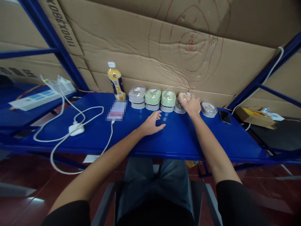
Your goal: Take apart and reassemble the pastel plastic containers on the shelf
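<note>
Several small rounded boxes with clear lids stand in a row along the back of the blue table point(174, 141). At the left end, a grey box point(137, 95) sits on another. Beside it are two green boxes, the left green box point(152, 97) and the right green box point(168, 99), each on a paler box. My right hand point(192, 106) is closed on a peach-coloured box point(183, 97), which is over a grey box point(179, 108); my fingers partly cover it. A single grey box point(209, 110) stands to the right. My left hand point(153, 123) is open above the table, thumb apart, holding nothing.
A yellow drink bottle point(116, 82) stands back left, near a blurred-out flat item point(117, 110) with a cable. A white charger point(76, 129) and looping cord lie left. A phone point(225, 117) lies right. Behind rises a cardboard wall point(131, 53); blue posts point(53, 40) frame the table.
</note>
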A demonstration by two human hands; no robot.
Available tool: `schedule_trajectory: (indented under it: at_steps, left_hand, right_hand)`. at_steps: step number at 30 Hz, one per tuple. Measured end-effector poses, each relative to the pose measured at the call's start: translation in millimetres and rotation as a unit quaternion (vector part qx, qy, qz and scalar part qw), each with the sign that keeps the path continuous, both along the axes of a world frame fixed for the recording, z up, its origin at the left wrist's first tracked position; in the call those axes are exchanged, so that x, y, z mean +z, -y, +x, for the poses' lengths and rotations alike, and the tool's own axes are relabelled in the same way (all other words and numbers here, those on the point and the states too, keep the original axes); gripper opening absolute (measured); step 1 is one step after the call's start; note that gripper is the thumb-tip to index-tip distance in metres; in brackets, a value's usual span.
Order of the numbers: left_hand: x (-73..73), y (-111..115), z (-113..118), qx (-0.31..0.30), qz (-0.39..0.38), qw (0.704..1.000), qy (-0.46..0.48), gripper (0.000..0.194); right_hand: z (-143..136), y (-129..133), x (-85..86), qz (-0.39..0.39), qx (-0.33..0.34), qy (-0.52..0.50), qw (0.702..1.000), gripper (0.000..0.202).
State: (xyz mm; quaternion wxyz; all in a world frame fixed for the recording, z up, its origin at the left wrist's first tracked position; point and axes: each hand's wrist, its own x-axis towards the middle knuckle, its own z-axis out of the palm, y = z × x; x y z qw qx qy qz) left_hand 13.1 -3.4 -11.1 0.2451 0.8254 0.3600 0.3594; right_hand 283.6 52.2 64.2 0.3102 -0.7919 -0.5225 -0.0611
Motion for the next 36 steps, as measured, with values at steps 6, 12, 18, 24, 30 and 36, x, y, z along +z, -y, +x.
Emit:
schedule_trajectory:
  at_steps: [6, 12, 18, 24, 30, 36]
  left_hand:
    - [1.0, 1.5, -1.0, 0.004, -0.007, 1.0, -0.015, 0.074]
    - [1.2, 1.9, -1.8, -0.003, -0.011, 1.0, -0.016, 0.072]
    - [1.6, 0.5, -0.6, -0.003, -0.004, 1.0, -0.03, 0.07]
    - [3.1, 0.3, -3.3, -0.008, 0.001, 0.999, -0.04, 0.066]
    - [2.6, -0.5, -2.2, -0.007, 0.016, 1.0, -0.003, 0.06]
    - [5.2, -4.7, -0.4, -0.048, -0.053, 0.986, 0.148, 0.072]
  right_hand:
    - [-14.0, -11.7, -5.2, 0.033, 0.008, 0.0, 0.999, 0.073]
    - [39.4, 8.8, -0.7, 0.079, -0.067, 0.068, 0.992, 0.059]
    - [124.2, 21.6, -26.6, -0.017, -0.146, 0.106, 0.984, 0.062]
    - [142.9, 21.5, -43.1, -0.107, -0.123, 0.04, 0.986, 0.067]
    - [136.9, 37.2, -13.4, 0.063, -0.178, -0.033, 0.982, 0.067]
    - [80.3, 76.9, 17.2, 0.186, 0.252, -0.02, 0.95, 0.063]
